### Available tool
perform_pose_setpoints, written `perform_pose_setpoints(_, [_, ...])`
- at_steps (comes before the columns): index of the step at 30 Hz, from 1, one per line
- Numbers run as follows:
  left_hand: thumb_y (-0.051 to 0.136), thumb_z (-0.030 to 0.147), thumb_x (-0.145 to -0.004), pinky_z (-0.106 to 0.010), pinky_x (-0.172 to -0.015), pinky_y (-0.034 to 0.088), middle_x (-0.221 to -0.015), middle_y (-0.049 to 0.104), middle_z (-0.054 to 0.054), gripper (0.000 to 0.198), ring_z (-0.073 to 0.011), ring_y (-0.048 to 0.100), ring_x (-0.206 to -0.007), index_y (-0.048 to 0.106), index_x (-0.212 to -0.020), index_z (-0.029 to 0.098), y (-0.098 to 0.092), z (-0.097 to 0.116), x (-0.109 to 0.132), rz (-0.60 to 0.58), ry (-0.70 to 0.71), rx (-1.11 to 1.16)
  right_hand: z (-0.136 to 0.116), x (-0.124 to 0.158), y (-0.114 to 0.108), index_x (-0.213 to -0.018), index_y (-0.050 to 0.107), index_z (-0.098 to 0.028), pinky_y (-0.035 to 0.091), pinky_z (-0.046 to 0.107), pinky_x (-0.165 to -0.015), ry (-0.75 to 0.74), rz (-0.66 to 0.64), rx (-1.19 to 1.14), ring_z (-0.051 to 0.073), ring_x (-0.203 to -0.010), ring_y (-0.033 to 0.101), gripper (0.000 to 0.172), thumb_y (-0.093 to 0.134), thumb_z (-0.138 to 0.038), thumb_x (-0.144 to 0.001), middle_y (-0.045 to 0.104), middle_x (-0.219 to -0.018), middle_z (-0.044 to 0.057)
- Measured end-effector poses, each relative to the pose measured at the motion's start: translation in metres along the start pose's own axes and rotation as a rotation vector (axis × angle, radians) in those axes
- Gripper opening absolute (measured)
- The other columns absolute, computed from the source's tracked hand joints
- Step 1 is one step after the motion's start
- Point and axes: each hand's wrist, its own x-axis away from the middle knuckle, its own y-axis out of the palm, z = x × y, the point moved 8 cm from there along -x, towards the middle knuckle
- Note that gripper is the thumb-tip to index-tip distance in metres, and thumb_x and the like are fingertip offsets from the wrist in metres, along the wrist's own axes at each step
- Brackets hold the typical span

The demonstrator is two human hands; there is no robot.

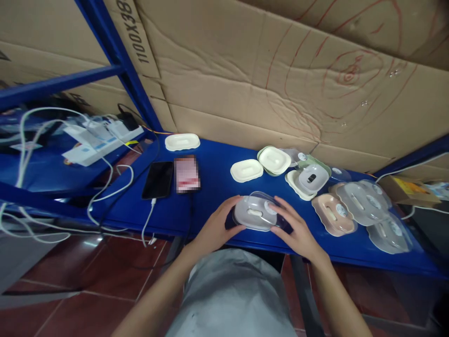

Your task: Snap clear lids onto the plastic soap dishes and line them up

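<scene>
Close to the shelf's front edge, a small grey plastic box with a clear lid [250, 220] sits between my two hands. It has a pale oblong piece in its middle and a round sticker on the lid. My left hand [220, 221] curls round its left side. Fingers of my right hand [293, 230] close on its right side, near the sticker. Beyond it lies a cream oval tray [246, 170], with a stacked cream tray [274, 159] a little further right. To the right sits a beige lidded box [333, 214].
Several clear-lidded grey boxes [365, 201] crowd the right end of the blue shelf [213, 206]. On the left lie a black phone [157, 180], a pink-screened device [187, 174] and another cream tray [182, 142]. White cables trail from a power strip [101, 146]. Cardboard [224, 70] stands behind.
</scene>
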Motion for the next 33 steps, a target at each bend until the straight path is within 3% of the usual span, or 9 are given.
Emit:
perform_pose_setpoints(5, [0.084, 0.031, -0.090, -0.052, -0.127, 0.043, -0.165, 0.049, -0.008, 0.083, -0.0305, 0.054, -0.149, 0.041, -0.161, 0.034, 0.000, -0.011, 0.000, -0.015, -0.070, 0.177, -0.013, -0.019, 0.017, -0.156, 0.053, -0.037, 0.044, 0.055, -0.125, -0.152, -0.082, 0.031, 0.030, -0.158, 0.040, 0.057, 0.069, -0.038, -0.101, 0.042, -0.170, 0.007])
perform_pose_setpoints(11, [0.084, 0.031, -0.090, -0.052, -0.127, 0.043, -0.165, 0.050, -0.009, 0.083, -0.0301, 0.053, -0.150, 0.042, -0.161, 0.034, -0.002, -0.011, -0.001, -0.018, -0.059, 0.160, -0.024, -0.025, 0.021, -0.160, 0.048, -0.037, 0.043, 0.057, -0.126, -0.258, -0.110, 0.167, 0.032, -0.159, 0.037, 0.062, 0.067, -0.034, -0.101, 0.040, -0.171, 0.006])
perform_pose_setpoints(20, [0.077, 0.033, -0.097, -0.049, -0.130, 0.036, -0.167, 0.047, -0.008, 0.064, -0.0268, 0.046, -0.155, 0.051, -0.156, 0.034, -0.003, 0.001, -0.001, -0.051, 0.020, -0.038, -0.020, -0.021, 0.029, -0.165, 0.040, -0.035, 0.040, 0.059, -0.127, -0.239, -0.181, 0.271, 0.031, -0.164, 0.025, 0.061, 0.057, -0.038, -0.107, 0.030, -0.177, 0.007])
perform_pose_setpoints(23, [0.077, 0.033, -0.098, -0.048, -0.130, 0.037, -0.167, 0.047, -0.008, 0.063, -0.0264, 0.046, -0.155, 0.051, -0.155, 0.033, -0.002, 0.003, -0.001, -0.049, 0.023, -0.062, -0.018, -0.024, 0.016, -0.166, 0.036, -0.037, 0.037, 0.059, -0.129, -0.226, -0.192, 0.296, 0.030, -0.163, 0.028, 0.061, 0.054, -0.042, -0.108, 0.031, -0.176, 0.007])
perform_pose_setpoints(26, [0.075, 0.033, -0.098, -0.047, -0.130, 0.037, -0.168, 0.046, -0.008, 0.062, -0.0264, 0.046, -0.155, 0.050, -0.155, 0.033, -0.001, 0.003, -0.001, -0.057, 0.007, -0.089, 0.002, -0.045, -0.033, -0.168, 0.032, -0.032, 0.031, 0.061, -0.130, -0.045, 0.064, 0.370, 0.031, -0.163, 0.029, 0.066, 0.050, -0.051, -0.107, 0.031, -0.176, 0.011])
perform_pose_setpoints(29, [0.074, 0.033, -0.099, -0.046, -0.130, 0.038, -0.168, 0.045, -0.007, 0.062, -0.0265, 0.045, -0.156, 0.050, -0.156, 0.034, -0.001, 0.003, 0.000, -0.065, -0.004, -0.113, 0.043, -0.066, -0.091, -0.166, 0.034, -0.021, 0.027, 0.068, -0.127, 0.320, 0.391, 0.461, 0.038, -0.164, 0.023, 0.081, 0.049, -0.067, -0.102, 0.024, -0.176, 0.021])
perform_pose_setpoints(31, [0.074, 0.033, -0.099, -0.046, -0.130, 0.038, -0.169, 0.045, -0.007, 0.062, -0.0265, 0.044, -0.156, 0.049, -0.156, 0.034, 0.000, 0.002, 0.000, -0.066, -0.008, -0.120, 0.076, -0.078, -0.112, -0.167, 0.031, -0.021, 0.023, 0.076, -0.123, 0.576, 0.448, 0.503, 0.044, -0.164, 0.018, 0.091, 0.046, -0.076, -0.097, 0.018, -0.177, 0.023])
perform_pose_setpoints(33, [0.074, 0.032, -0.099, -0.046, -0.130, 0.038, -0.169, 0.045, -0.007, 0.061, -0.0265, 0.045, -0.156, 0.050, -0.155, 0.034, 0.000, 0.002, 0.000, -0.065, -0.011, -0.123, 0.107, -0.087, -0.121, -0.169, 0.028, -0.024, 0.018, 0.083, -0.120, 0.780, 0.422, 0.508, 0.047, -0.164, 0.014, 0.096, 0.043, -0.082, -0.094, 0.013, -0.179, 0.022])
